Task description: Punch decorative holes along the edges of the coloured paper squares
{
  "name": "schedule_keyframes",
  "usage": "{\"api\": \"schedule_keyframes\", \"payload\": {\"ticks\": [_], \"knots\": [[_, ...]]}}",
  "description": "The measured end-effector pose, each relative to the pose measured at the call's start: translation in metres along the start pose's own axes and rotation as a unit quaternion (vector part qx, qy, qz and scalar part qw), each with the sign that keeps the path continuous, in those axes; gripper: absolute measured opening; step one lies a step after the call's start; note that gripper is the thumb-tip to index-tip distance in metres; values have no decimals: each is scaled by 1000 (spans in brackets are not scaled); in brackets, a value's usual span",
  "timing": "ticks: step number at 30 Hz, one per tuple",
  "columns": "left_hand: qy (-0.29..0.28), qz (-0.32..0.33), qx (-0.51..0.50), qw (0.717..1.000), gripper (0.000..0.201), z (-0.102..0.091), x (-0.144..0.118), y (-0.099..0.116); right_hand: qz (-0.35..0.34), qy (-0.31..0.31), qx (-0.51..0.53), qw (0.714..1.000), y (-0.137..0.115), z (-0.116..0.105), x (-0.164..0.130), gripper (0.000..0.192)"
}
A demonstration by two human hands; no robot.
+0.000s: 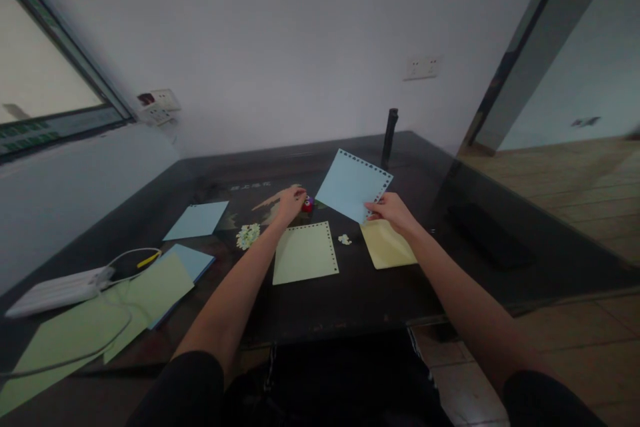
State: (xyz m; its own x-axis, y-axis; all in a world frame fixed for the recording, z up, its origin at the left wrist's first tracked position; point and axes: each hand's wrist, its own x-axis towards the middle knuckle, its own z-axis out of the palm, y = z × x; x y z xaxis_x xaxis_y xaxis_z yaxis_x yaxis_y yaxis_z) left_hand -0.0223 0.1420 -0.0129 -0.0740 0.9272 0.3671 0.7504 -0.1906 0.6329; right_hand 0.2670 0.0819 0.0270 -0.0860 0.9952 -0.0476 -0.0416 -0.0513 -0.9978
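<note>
Dark table (350,307) bears coloured sheets beneath a white wall (300,27).

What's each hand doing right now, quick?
Left hand: closed on the red hole punch.
Right hand: holding the punched blue sheet.

Three blue sheets (354,185), three green (305,253), one yellow (386,245).

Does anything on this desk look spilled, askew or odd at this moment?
Yes. Small paper punchings lie loose on the dark table: a cluster left of the punched green sheet and a smaller clump to its right. The right hand holds a blue sheet perforated along two edges.
</note>
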Motion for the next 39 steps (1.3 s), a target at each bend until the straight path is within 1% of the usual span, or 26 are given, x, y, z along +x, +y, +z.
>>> {"api": "schedule_keyframes", "payload": {"ticks": [2, 5, 7, 10, 14, 18, 21, 25, 26, 28, 30, 33, 36, 39], "knots": [[-18, 0, 18, 1000, 22, 6, -3, 4, 2, 9, 9, 1000, 0, 1, 0, 11], [-18, 1, 70, 997, 28, 11, -13, 9, 2, 14, 18, 1000, 0, 4, 0, 10], [-12, 13, 96, 995, 28, 12, -20, 11, -2, 11, 22, 1000, 0, 4, -1, 9], [-14, 27, 98, 995, 27, 9, -25, 8, -9, 8, 18, 1000, 1, 5, -1, 10], [-26, 41, 74, 996, 29, 2, -29, 2, -13, 6, 8, 1000, 0, 5, -1, 9], [-31, 48, 49, 997, 31, -1, -31, 1, -7, 7, 2, 1000, -1, 6, -3, 8], [-50, 33, 15, 998, 33, -4, -29, -2, -8, 10, 5, 1000, -2, 6, -5, 8], [-47, 1, -50, 998, 34, -16, -26, -15, -11, 14, -2, 1000, -1, 5, -4, 8], [-56, 2, -62, 996, 36, -20, -25, -18, -10, 14, -6, 1000, 0, 5, -4, 8], [-96, 26, -66, 993, 43, -29, -27, -24, -9, 11, -12, 1000, 1, 5, -3, 8], [-128, 58, -42, 989, 50, -35, -29, -25, -8, 8, -15, 1000, 2, 4, -2, 8], [-144, 98, 15, 985, 54, -40, -32, -23, -10, 5, -12, 1000, 2, 3, -3, 9], [-128, 109, 73, 983, 44, -40, -31, -20, -14, 5, -9, 1000, 1, 3, -4, 8], [-104, 84, 110, 985, 35, -40, -30, -21, -18, 4, -12, 1000, 1, 3, -5, 7]]}}
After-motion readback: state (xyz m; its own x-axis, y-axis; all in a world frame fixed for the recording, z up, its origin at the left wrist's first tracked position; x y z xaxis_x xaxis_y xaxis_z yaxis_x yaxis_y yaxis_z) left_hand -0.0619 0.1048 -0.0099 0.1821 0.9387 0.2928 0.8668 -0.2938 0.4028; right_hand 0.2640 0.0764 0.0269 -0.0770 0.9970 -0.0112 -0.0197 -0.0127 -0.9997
